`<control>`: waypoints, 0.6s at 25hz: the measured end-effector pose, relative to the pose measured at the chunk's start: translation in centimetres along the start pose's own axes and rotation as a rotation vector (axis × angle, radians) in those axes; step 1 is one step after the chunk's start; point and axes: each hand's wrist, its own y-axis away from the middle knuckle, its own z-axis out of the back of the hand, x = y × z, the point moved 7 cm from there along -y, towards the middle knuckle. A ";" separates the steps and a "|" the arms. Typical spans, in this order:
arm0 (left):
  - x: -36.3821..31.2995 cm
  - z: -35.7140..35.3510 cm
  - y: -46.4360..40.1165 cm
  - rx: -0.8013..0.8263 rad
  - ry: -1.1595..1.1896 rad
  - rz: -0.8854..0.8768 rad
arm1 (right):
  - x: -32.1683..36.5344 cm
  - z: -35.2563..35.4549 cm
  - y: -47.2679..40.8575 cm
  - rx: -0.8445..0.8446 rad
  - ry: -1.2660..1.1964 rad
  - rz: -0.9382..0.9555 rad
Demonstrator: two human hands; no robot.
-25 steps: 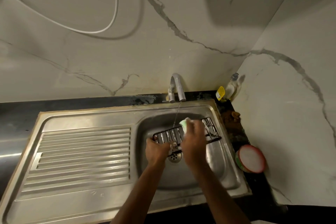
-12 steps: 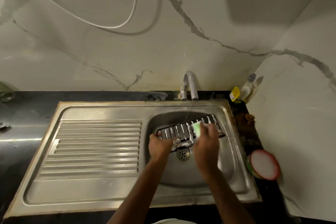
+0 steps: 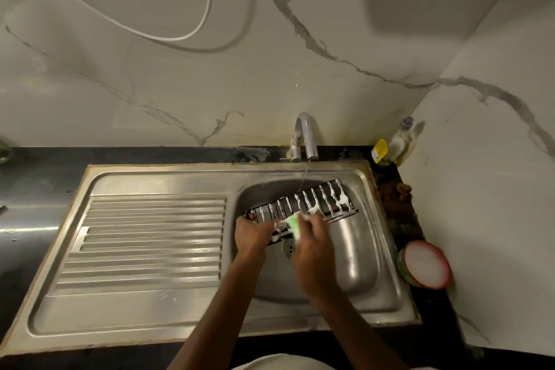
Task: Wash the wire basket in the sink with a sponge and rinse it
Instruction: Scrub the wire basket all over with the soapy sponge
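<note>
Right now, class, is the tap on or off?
On: a thin stream runs from the tap down onto the soapy basket.

I see both forearms reaching forward from the bottom edge, bare, angling in toward each other. My left hand (image 3: 251, 233) sits lower left of the pair, knuckles up, fingers curled over the near left end of the wire basket (image 3: 303, 204) and gripping it. My right hand (image 3: 312, 245) lies just beside it, almost touching, back of the hand up, fingers curled round the green sponge (image 3: 292, 224), which pokes out at the fingertips against the wires.
</note>
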 end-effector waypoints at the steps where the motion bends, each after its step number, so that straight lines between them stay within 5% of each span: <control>1: 0.2 -0.4 -0.1 0.016 0.023 0.013 | 0.8 -0.6 1.0 0.060 -0.002 0.084; 3: -0.2 -0.5 0.5 0.053 0.048 0.029 | -0.7 1.0 0.0 0.031 0.062 0.121; 8: -0.1 0.0 0.4 0.022 0.064 0.005 | -6.9 5.1 -3.4 -0.180 0.137 -0.147; 12: 1.5 -1.4 -1.7 0.007 0.037 -0.026 | 1.0 0.3 -0.3 -0.048 0.146 0.321; 15: 1.2 -1.0 -1.1 0.044 0.020 -0.036 | -2.2 2.5 -3.7 -0.097 0.138 0.155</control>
